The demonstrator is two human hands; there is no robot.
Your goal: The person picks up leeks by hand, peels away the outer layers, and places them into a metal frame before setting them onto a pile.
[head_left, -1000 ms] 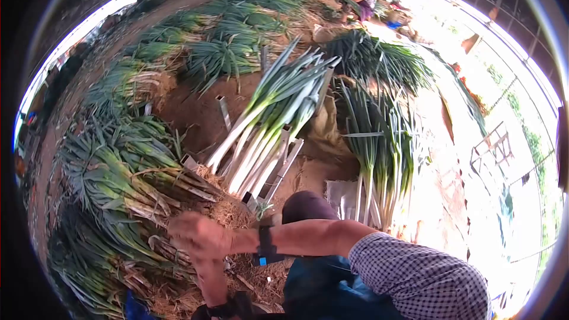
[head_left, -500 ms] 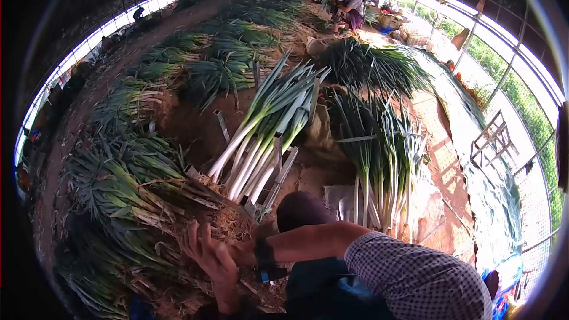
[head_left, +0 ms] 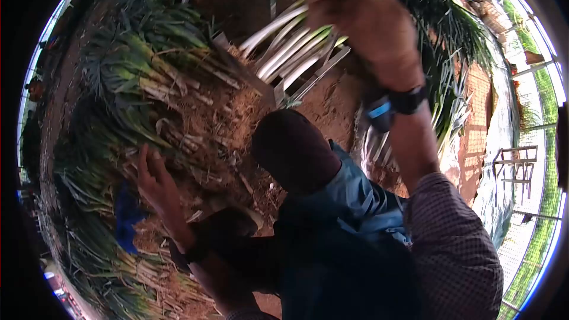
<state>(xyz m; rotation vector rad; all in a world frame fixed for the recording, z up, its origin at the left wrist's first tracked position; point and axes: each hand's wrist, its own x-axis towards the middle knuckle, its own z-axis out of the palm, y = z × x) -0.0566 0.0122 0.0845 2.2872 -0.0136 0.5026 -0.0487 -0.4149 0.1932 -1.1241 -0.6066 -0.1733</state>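
Observation:
My left hand (head_left: pixel 159 186) is at the lower left with its fingers stretched out and nothing in them. Its fingertips are beside the unpeeled leeks (head_left: pixel 109 163) heaped on the ground. Raised high and smeared by motion, my right hand (head_left: pixel 367 21) overlaps the green part of a bundle of clean white leeks (head_left: pixel 293 53). The fingers of that hand are too blurred to read. This bundle lies in a low metal stand (head_left: pixel 323 77) in front of my knee (head_left: pixel 296 148), and its leaves are largely hidden behind the hand.
More leeks (head_left: pixel 447 104) with white stalks lie to the right, below a dark green leafy heap (head_left: pixel 456 21). Loose roots and trimmings (head_left: pixel 207 118) cover the soil on the left. A blue cloth or bag (head_left: pixel 126 219) lies there too. At the far right stands a wooden frame (head_left: pixel 515 166).
My right hand has swung up and right from low on the left to over the clean leeks. My left hand now reaches out to the left. The view has tipped downward.

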